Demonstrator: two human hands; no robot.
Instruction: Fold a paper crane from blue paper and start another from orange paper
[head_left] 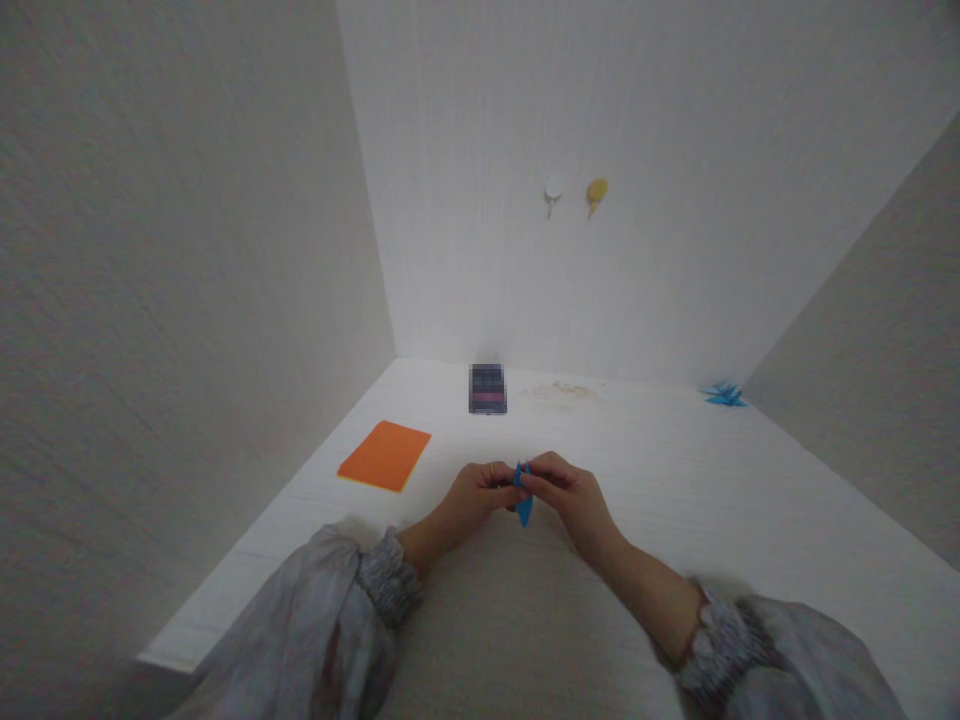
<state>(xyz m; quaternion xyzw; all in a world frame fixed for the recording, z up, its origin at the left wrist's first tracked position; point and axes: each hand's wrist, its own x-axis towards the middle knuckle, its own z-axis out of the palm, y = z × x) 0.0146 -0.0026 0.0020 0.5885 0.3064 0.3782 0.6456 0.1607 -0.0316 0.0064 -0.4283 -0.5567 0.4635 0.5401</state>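
A small piece of folded blue origami paper (525, 512) is held upright between both hands, over the near part of the white table. My left hand (480, 492) pinches its left side; a ring shows on one finger. From the other side, my right hand (564, 488) pinches the paper near its top with thumb and fingers. Two narrow points stick up above the fingers and a wider point hangs below. Part of the paper is hidden behind the fingertips.
An orange stack of square paper (385, 456) lies to the left. A dark phone-like object (487, 390), blurred, is near the back wall. Several folded blue paper pieces (724, 394) sit in the back right corner. White and yellow hooks (597, 190) are on the wall.
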